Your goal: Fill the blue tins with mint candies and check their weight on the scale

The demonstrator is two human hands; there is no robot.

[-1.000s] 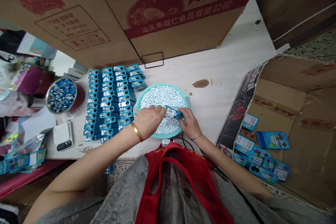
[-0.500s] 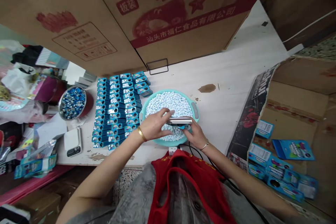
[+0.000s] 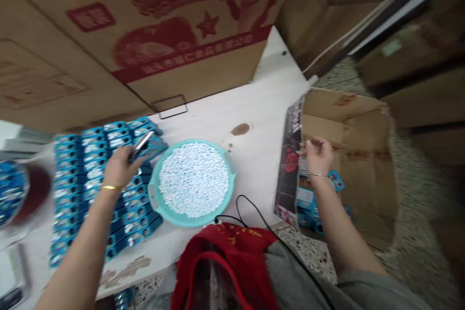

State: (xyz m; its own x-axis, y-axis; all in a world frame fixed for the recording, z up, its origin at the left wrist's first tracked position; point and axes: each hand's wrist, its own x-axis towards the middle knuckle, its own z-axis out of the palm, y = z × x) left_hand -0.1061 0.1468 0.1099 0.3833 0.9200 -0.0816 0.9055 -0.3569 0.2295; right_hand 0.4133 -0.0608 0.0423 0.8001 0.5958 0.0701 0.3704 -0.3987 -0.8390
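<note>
Presumably for reach, the basin (image 3: 232, 181) sits near the front edge of the table (image 3: 256, 164); left hand (image 3: 121, 165) closed around a silver-edged box (image 3: 142, 142), right hand (image 3: 318, 156) half-open, seemingly empty, over the carton (image 3: 363, 174).

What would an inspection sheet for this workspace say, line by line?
Surface: white table, brown marks.
Job's things: green basin of white pieces; rows of blue boxes.
Clutter: pot and white device, both cut by left picture edge.
Left hand: holding shiny-edged item by the boxes.
Right hand: over open carton, fingers loosely curled; nothing seen held.
Cables: black cable, running from beside the basin toward the person.
Surroundings: printed carton behind basin; speckled floor.
</note>
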